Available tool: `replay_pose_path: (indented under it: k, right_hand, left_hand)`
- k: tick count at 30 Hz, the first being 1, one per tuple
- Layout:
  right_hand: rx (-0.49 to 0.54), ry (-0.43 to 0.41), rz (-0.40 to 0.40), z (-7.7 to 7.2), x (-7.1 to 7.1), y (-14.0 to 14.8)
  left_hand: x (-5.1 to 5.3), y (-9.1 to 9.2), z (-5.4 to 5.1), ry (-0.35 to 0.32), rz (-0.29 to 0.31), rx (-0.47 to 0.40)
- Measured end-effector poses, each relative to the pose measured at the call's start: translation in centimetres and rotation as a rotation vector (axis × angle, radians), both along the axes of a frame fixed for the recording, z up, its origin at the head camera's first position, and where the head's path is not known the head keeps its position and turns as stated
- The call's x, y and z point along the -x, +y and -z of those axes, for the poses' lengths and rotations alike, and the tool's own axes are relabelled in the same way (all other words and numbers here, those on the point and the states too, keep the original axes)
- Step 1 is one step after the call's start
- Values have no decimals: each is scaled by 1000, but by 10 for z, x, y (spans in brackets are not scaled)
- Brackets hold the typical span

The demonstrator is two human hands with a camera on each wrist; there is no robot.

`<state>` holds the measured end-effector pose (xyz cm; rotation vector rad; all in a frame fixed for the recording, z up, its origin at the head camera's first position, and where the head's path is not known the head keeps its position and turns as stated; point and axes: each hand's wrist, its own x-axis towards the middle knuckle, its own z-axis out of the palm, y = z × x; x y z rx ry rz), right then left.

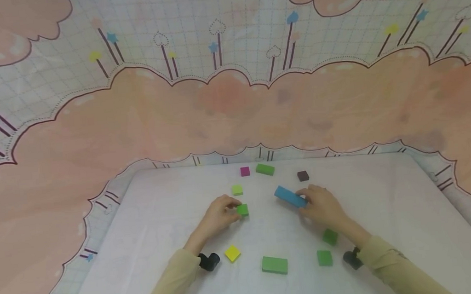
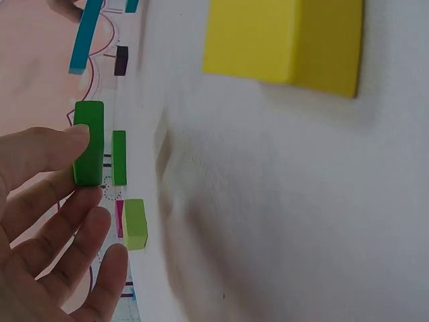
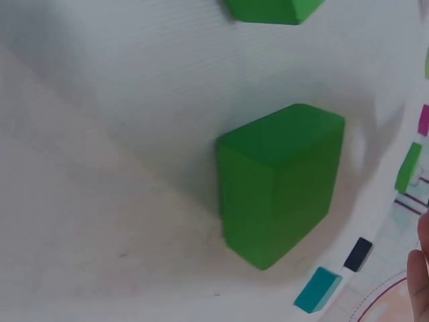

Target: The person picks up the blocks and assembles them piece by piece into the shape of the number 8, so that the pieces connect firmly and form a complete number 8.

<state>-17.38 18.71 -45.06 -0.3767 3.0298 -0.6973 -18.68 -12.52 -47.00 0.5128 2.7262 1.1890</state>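
Observation:
My left hand [image 1: 220, 215] pinches a small green block [image 1: 243, 210] between thumb and fingers; in the left wrist view this green block [image 2: 90, 143] is held with the other fingers spread below. With its fingertips my right hand [image 1: 321, 205] grips one end of a long blue block [image 1: 290, 196], which slants toward the upper left. A light green block [image 1: 237, 190] lies just beyond the left hand. Only the right hand's fingers [image 3: 419, 285] show at the edge of the right wrist view, where a teal block [image 3: 318, 290] sits on the table nearby.
At the back lie a magenta block [image 1: 245, 171], a long green block [image 1: 265, 169] and a dark block [image 1: 303, 176]. Nearer are a yellow block [image 1: 233, 253], a green rectangular block [image 1: 275, 265] and two green blocks [image 1: 330, 236] by the right forearm. Patterned cloth [image 1: 233, 115] hangs behind the white table [image 1: 160, 194].

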Motion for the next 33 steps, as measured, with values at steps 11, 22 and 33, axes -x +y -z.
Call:
replay_pose_path:
  k: [11,22,33]
  right_hand:
    - [-18,16,-57,-1,6,-9]
    - [12,31,-165,3,13,-14]
    - [44,-9,-221,10,25,-21]
  left_hand:
    - [2,8,4,-19,47,28]
    - [4,14,6,10,76,40]
    - [1,17,6,-1,105,19]
